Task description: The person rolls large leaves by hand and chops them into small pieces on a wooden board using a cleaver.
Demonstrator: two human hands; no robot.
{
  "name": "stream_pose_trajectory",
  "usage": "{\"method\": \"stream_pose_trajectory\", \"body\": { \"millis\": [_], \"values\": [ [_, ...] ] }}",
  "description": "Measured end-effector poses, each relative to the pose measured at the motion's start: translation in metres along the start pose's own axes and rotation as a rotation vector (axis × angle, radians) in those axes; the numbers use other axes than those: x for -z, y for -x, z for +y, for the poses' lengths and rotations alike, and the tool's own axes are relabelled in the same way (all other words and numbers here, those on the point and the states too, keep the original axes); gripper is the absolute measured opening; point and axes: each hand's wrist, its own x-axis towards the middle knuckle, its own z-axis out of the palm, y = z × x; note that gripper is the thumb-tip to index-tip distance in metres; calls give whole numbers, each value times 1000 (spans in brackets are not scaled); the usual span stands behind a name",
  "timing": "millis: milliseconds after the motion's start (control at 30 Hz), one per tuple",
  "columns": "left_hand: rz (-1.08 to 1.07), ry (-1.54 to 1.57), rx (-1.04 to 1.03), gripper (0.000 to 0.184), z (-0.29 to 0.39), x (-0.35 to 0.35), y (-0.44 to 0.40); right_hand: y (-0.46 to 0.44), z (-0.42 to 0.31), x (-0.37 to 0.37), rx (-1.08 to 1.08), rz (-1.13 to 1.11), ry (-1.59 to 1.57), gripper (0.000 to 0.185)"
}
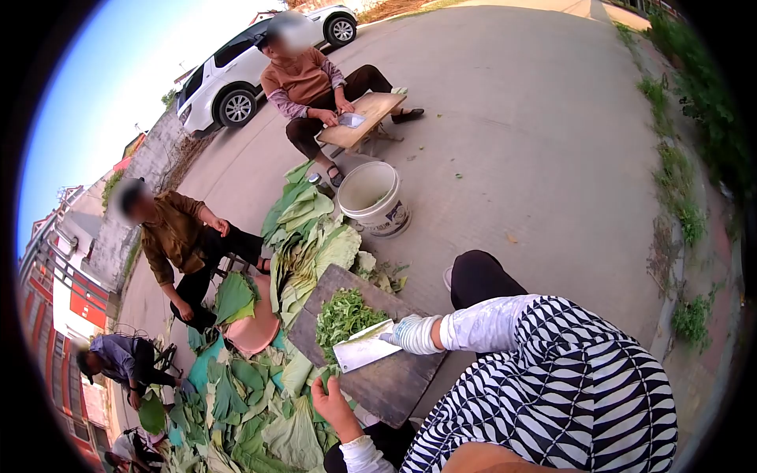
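Observation:
My right hand point(416, 334), in a pale knitted glove, grips a cleaver point(367, 348) by its handle. Its broad blade lies tilted over the wooden board point(394, 386), against a heap of chopped green leaves point(345, 317). A strip of green lies along the blade's upper face. My left hand point(335, 406) is bare and sits at the board's near left edge, just below the blade's corner. Its fingers are curled, and a bit of green leaf point(326, 375) shows at the fingertips. The palm side is hidden.
Large green leaves point(292, 433) cover the ground to the left. A white bucket point(371, 201) stands beyond the board, and a pink tub point(254, 327) sits left. One person point(303, 83) works with a blade at another board point(363, 120); other people sit left. A white car point(236, 75) is parked behind.

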Motion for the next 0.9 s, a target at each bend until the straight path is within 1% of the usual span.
{"method": "stream_pose_trajectory", "body": {
  "millis": [33,67,100,167,200,267,300,333,367,433,467,500,533,567,600,633,700,733,800,833,900],
  "values": [
    [45,16,-42,15,-4,-2,-5,4,-3,10,-8,5,0,35],
    [107,32,75,14,-8,-2,-6,10,-6,18,72,-10,79,34],
    [104,33,81,14,-2,-3,-5,15,-9,24,153,-31,159,34],
    [86,188,289,22,10,-4,0,15,-9,23,176,-34,173,35],
    [101,205,276,17,12,-5,0,17,-11,26,195,-10,160,35],
    [132,206,271,16,7,-2,-8,22,-19,42,201,1,114,39],
    [163,205,264,15,3,1,-11,18,-19,35,138,45,-149,40],
    [135,229,239,15,-4,3,-17,16,-14,29,299,186,-85,37],
    [133,238,237,16,-9,10,-20,20,-29,52,210,57,-72,35],
    [160,267,255,14,-3,13,-20,25,-43,71,100,-7,-99,36],
    [166,267,231,13,0,16,-19,26,-42,71,77,13,-139,43],
    [167,293,224,13,2,20,-19,18,-27,52,170,163,-215,43],
    [160,309,214,15,-1,26,-19,17,-36,66,125,94,-345,41],
    [204,308,225,18,1,28,-19,7,-18,45,119,125,-471,42],
    [225,319,218,19,-1,32,-18,14,-34,68,-58,-48,-509,44],
    [236,337,199,20,-1,34,-18,14,-36,67,-201,-150,-677,47],
    [286,368,201,21,3,38,-16,16,-48,66,-302,-222,-949,49],
    [312,393,200,22,6,41,-16,15,-57,63,-291,-240,-939,49],
    [344,417,200,23,9,46,-18,12,-72,55,-364,-334,-1100,50],
    [353,437,200,24,10,48,-19,10,-78,50,-355,-407,-1141,49],
    [374,444,205,25,9,50,-22,6,-95,45,-399,-493,-1161,48]
  ]
}}
